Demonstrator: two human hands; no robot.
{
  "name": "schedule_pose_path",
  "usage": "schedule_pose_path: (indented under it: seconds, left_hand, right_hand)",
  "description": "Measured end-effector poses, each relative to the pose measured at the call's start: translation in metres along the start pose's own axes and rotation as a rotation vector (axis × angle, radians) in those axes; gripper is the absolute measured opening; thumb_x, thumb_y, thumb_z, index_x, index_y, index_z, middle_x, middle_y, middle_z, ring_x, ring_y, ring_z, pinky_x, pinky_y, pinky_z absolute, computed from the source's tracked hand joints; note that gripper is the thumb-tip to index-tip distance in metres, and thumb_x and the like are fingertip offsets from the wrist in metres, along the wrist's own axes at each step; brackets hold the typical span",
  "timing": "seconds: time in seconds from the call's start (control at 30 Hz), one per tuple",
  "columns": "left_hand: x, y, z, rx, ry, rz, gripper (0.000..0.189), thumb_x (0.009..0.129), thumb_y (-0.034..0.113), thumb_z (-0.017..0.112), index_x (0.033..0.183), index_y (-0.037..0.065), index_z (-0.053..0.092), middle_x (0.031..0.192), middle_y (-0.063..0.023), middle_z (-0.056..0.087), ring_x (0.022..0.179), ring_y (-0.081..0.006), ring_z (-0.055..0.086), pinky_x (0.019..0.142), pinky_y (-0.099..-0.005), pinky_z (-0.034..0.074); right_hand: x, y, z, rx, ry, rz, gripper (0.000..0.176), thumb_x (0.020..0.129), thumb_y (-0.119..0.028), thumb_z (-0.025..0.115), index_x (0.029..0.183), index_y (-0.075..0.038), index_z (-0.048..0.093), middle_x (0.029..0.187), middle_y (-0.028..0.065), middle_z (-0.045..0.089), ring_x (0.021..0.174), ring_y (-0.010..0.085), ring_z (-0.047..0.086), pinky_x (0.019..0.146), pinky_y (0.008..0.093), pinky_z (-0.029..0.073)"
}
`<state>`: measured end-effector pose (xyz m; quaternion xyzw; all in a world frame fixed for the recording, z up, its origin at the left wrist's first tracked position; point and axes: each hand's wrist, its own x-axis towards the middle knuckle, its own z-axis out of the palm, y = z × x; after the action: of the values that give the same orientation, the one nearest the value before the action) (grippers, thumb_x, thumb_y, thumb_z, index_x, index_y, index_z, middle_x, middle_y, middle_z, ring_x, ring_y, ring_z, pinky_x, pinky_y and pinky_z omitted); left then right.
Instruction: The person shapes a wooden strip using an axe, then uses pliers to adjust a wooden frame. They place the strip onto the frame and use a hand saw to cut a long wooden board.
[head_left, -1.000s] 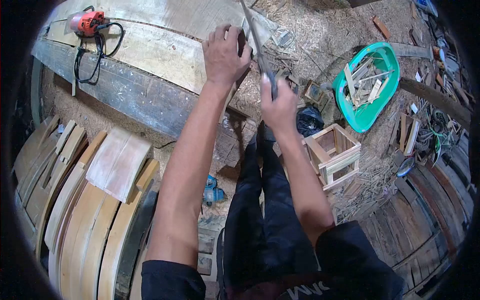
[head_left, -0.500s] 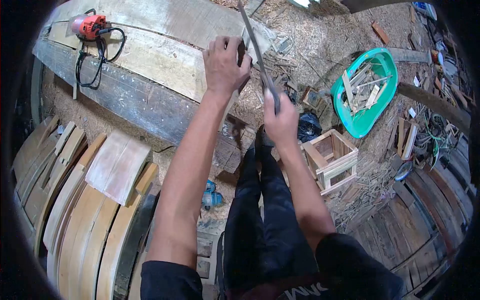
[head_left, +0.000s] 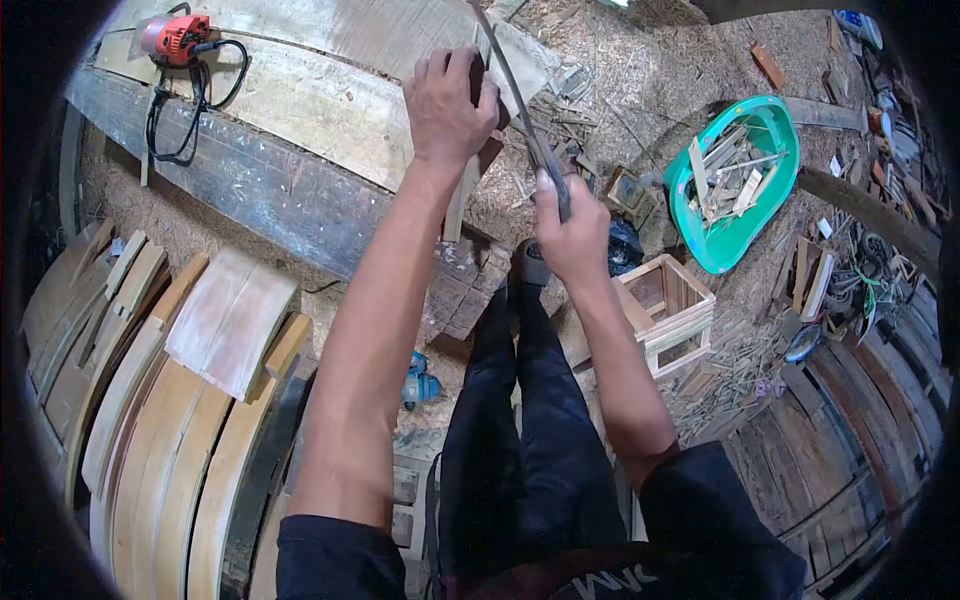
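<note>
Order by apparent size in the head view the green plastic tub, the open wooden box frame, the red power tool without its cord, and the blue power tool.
Green plastic tub
Open wooden box frame
Red power tool
Blue power tool (by visible part; true rank unsure)

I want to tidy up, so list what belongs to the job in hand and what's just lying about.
Seemingly in use:
- long blade, in the right hand
- dark wood by the left hand
- bench

Seemingly lying about:
- red power tool
- blue tool
- green tub with wood scraps
- wooden frame
</note>
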<state>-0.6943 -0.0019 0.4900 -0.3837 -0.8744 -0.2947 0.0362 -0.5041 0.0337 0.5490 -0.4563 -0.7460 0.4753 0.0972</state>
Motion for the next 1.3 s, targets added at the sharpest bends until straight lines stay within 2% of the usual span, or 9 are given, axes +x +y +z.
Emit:
schedule_pose_path:
  seconds: [0.23,0.27,0.4,0.53,0.63,0.93,1.03,1.17,1.3]
  left_hand:
    - [0.005,0.000,-0.002,-0.065,0.061,0.012,0.027,0.082,0.020,0.066,0.106,0.007,0.065,0.097,-0.0117,0.061,0.095,-0.0325,0.058,0.084,-0.0456,0.043]
    - [0.007,0.002,-0.003,-0.072,0.059,0.004,0.027,0.082,0.020,0.066,0.106,0.007,0.065,0.097,-0.0115,0.061,0.094,-0.0323,0.057,0.084,-0.0456,0.043]
    - [0.007,0.000,-0.006,-0.089,0.054,-0.024,0.028,0.082,0.019,0.065,0.108,0.007,0.065,0.097,-0.0113,0.061,0.094,-0.0319,0.057,0.085,-0.0453,0.042]
    - [0.004,0.000,-0.004,-0.098,0.039,-0.022,0.030,0.082,0.018,0.065,0.109,0.007,0.065,0.096,-0.0117,0.060,0.094,-0.0325,0.057,0.084,-0.0461,0.043]
    - [0.007,0.002,-0.005,-0.097,0.031,-0.024,0.030,0.081,0.018,0.065,0.110,0.007,0.065,0.097,-0.0117,0.060,0.095,-0.0326,0.057,0.084,-0.0460,0.043]
    - [0.006,-0.001,-0.004,-0.101,-0.016,-0.062,0.033,0.081,0.024,0.065,0.111,0.008,0.065,0.101,-0.0107,0.061,0.101,-0.0310,0.057,0.088,-0.0453,0.042]
    - [0.007,0.001,-0.004,-0.102,0.020,-0.058,0.032,0.081,0.024,0.065,0.109,0.007,0.066,0.101,-0.0111,0.061,0.100,-0.0312,0.057,0.088,-0.0458,0.042]
    - [0.004,-0.002,-0.004,-0.108,0.004,-0.058,0.031,0.081,0.023,0.064,0.108,0.008,0.065,0.099,-0.0113,0.061,0.099,-0.0314,0.057,0.088,-0.0459,0.042]
    - [0.008,0.000,-0.004,-0.144,0.013,-0.054,0.032,0.081,0.025,0.069,0.107,0.006,0.065,0.097,-0.0117,0.062,0.095,-0.0311,0.058,0.086,-0.0453,0.043]
  right_hand:
    - [0.038,-0.016,0.000,-0.062,-0.002,-0.109,0.035,0.096,-0.031,0.061,0.081,0.000,0.059,0.066,0.0230,0.062,0.063,0.0427,0.064,0.056,0.0465,0.049]
    - [0.033,-0.005,0.004,-0.047,0.041,-0.203,0.035,0.098,-0.031,0.061,0.082,0.001,0.061,0.059,0.0119,0.056,0.053,0.0197,0.055,0.053,0.0366,0.044]
    - [0.004,0.005,-0.009,-0.018,-0.010,-0.074,0.032,0.098,-0.028,0.060,0.083,-0.001,0.062,0.062,0.0139,0.059,0.054,0.0222,0.058,0.055,0.0367,0.046]
    - [0.038,-0.014,0.003,-0.065,0.001,-0.083,0.031,0.097,-0.031,0.060,0.088,-0.001,0.061,0.067,0.0228,0.062,0.063,0.0434,0.064,0.055,0.0462,0.048]
    - [0.013,0.004,0.001,-0.045,-0.015,-0.037,0.032,0.099,-0.027,0.060,0.082,0.000,0.061,0.060,0.0119,0.058,0.054,0.0184,0.058,0.054,0.0352,0.046]
    - [0.027,-0.006,-0.002,-0.061,-0.038,-0.041,0.030,0.097,-0.027,0.060,0.085,-0.001,0.062,0.063,0.0141,0.059,0.053,0.0220,0.057,0.053,0.0369,0.045]
    - [0.010,-0.002,-0.015,-0.068,-0.073,-0.024,0.033,0.096,-0.031,0.060,0.084,-0.001,0.060,0.067,0.0220,0.063,0.068,0.0427,0.066,0.062,0.0478,0.051]
    - [0.051,-0.021,0.003,-0.050,-0.028,-0.109,0.033,0.097,-0.031,0.059,0.086,0.000,0.062,0.068,0.0229,0.063,0.066,0.0433,0.064,0.060,0.0478,0.049]
    - [0.007,0.009,-0.010,0.107,-0.024,0.023,0.034,0.099,-0.033,0.058,0.096,0.000,0.065,0.065,0.0121,0.058,0.060,0.0183,0.059,0.058,0.0360,0.046]
